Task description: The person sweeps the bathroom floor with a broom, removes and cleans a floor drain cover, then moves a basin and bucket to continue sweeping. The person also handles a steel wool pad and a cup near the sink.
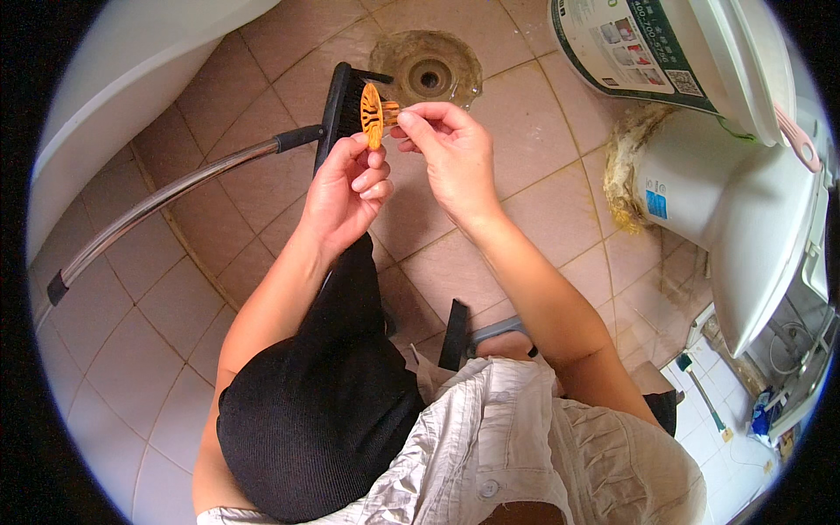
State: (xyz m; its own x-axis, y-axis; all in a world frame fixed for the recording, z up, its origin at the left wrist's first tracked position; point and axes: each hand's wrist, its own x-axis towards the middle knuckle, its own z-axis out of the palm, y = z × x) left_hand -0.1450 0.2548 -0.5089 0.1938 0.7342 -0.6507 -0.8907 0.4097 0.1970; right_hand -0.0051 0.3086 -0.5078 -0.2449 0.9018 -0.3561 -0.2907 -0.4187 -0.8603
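Note:
My left hand (348, 187) grips the rim of an orange plastic drain strainer (372, 117) with dark slots, its disc seen nearly edge-on. The thumb and fingers of my right hand (453, 147) pinch the end of its short slotted stem. Both hands hold the strainer above the tiled floor, just short of a round floor drain (429, 77) with a stained, rough surround. Behind the strainer lies the dark-bristled head of a floor brush (336, 105), partly hidden by it and by my left hand.
The brush's metal pole (177, 193) runs to the left. On the right a white toilet (741, 203) has crumbling, yellowed sealant at its base, and a white bucket (630, 46) bearing writing is beside it. A curved white fixture (138, 72) fills the upper left. A long-handled brush (705, 397) is at lower right.

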